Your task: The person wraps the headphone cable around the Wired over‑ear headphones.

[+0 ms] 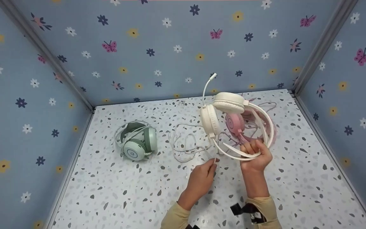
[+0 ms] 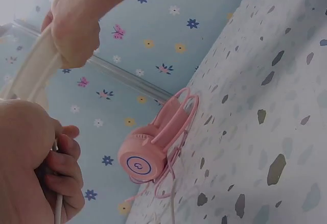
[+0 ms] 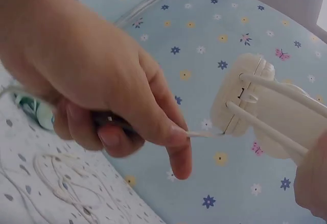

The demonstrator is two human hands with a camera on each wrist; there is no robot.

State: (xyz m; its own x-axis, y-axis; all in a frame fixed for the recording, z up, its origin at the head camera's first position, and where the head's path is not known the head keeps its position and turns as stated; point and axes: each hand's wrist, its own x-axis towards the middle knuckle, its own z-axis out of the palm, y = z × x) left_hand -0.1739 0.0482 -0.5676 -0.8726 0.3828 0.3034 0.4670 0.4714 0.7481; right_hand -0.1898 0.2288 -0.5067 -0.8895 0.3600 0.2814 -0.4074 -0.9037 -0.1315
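A cream headset (image 1: 210,121) with a thin boom microphone (image 1: 209,84) is held up above the speckled table. My right hand (image 1: 256,155) grips its headband, fingers wrapped over the band. Lower and to the left, my left hand (image 1: 201,178) pinches the headset's white cable (image 3: 204,133) between thumb and forefinger, just below one ear cup. Its other fingers curl round the cable too, as the left wrist view shows. Something small and dark (image 3: 110,118) shows among those fingers in the right wrist view; I cannot tell what it is.
A pink headset (image 2: 148,152) lies behind the cream one, at the table's back right. At the left sits a green headset (image 1: 135,143). Loops of pale cable (image 1: 183,149) lie between them. Flower-patterned panels (image 1: 176,47) enclose the table (image 1: 122,197) at back and sides.
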